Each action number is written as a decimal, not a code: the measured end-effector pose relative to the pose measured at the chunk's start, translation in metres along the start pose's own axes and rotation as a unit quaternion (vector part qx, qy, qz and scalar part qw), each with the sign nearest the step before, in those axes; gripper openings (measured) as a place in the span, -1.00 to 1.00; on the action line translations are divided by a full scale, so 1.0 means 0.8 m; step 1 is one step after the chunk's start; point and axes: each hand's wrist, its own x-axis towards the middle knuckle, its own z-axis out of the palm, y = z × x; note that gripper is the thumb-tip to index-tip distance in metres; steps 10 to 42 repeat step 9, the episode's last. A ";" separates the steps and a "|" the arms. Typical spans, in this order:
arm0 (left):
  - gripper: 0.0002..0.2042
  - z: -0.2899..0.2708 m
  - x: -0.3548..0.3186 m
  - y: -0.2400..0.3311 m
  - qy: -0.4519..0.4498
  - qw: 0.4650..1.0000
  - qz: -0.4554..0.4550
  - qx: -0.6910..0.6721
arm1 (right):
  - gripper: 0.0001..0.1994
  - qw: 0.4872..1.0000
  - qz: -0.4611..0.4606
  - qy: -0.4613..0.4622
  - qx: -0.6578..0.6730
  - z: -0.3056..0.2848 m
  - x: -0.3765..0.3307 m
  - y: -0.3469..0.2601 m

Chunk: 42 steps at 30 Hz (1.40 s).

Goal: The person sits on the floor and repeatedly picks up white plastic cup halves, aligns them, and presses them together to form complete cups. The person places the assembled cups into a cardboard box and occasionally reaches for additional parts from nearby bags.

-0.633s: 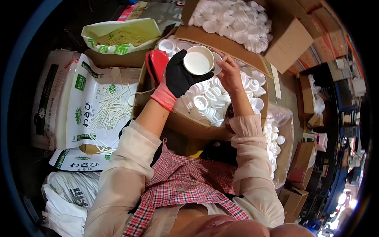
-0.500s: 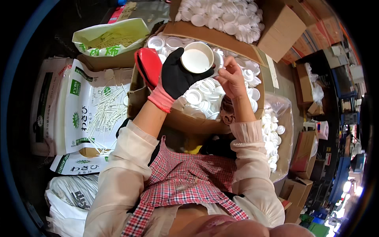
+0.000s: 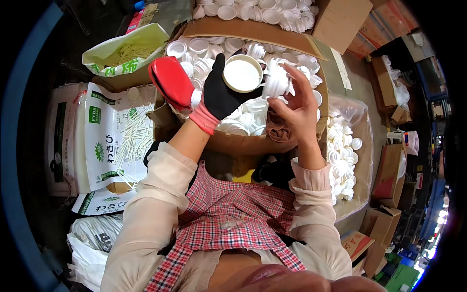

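Note:
My left hand [image 3: 217, 92], in a black glove with a pink cuff, is closed around a round cup [image 3: 242, 73]. The cup has a pale tan rim and a white inside, and its mouth faces up. My bare right hand [image 3: 301, 100] is just right of it, thumb and fingers spread apart in a curve. Between those fingers and the cup shows a ridged white plastic piece [image 3: 276, 80]; I cannot tell whether they touch it. A smooth red padded piece [image 3: 171, 82] lies against the left glove. Beneath both hands is a cardboard box [image 3: 243, 146] heaped with white plastic lids [image 3: 198, 46].
Another box of white lids [image 3: 272, 17] stands beyond. A plastic-lined box [image 3: 362, 160] of white caps is at right. On the left, thin white sticks [image 3: 131, 138] lie on printed wrapping, below a white-and-green bag [image 3: 92, 58] of pale sticks. White sacks [image 3: 95, 238] lie lower left.
My right fingers have spread from a pinch beside the cup, and the hand has moved slightly right and down. My left hand still holds the cup. The surroundings have shifted slightly.

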 end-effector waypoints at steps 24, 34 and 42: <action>-0.44 0.002 0.006 -0.039 0.080 0.981 0.025 0.177 | -0.32 0.929 -0.180 0.044 -0.322 -0.004 -0.005 0.012; -0.44 0.002 0.006 -0.039 0.080 0.981 0.025 0.177 | -0.32 0.929 -0.180 0.044 -0.322 -0.004 -0.005 0.012; -0.44 0.002 0.006 -0.039 0.080 0.981 0.025 0.177 | -0.32 0.929 -0.180 0.044 -0.322 -0.004 -0.005 0.012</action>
